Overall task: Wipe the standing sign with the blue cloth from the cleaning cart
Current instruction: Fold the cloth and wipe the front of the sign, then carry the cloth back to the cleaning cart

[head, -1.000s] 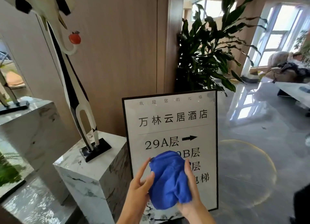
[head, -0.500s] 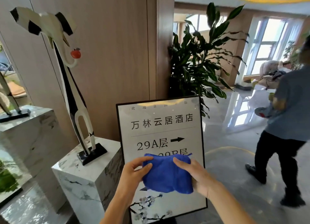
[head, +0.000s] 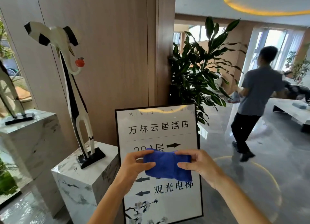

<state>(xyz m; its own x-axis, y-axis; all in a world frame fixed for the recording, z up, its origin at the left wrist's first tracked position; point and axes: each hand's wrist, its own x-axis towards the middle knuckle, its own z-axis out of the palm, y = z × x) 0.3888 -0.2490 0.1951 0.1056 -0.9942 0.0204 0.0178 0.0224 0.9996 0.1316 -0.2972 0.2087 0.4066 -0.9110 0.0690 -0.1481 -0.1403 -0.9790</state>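
The standing sign (head: 158, 129) is a black-framed white board with Chinese lettering, arrows and a blossom print, upright on the floor in front of me. A folded blue cloth (head: 167, 166) is held flat in front of the sign's middle, covering part of the text. My left hand (head: 135, 165) grips the cloth's left edge with thumb on the front. My right hand (head: 199, 165) grips its right edge the same way. Whether the cloth touches the glass cannot be told.
A marble pedestal (head: 80, 178) with a tall black-and-white bird sculpture (head: 73, 92) stands just left of the sign. A taller pedestal (head: 28, 139) is further left. A large potted plant (head: 198, 72) sits behind. A person (head: 253, 102) walks away on the glossy floor at right.
The cloth went from bunched in my right hand to spread between both hands and rose up the sign. The view tilted up. A person entered at right and walked further away.
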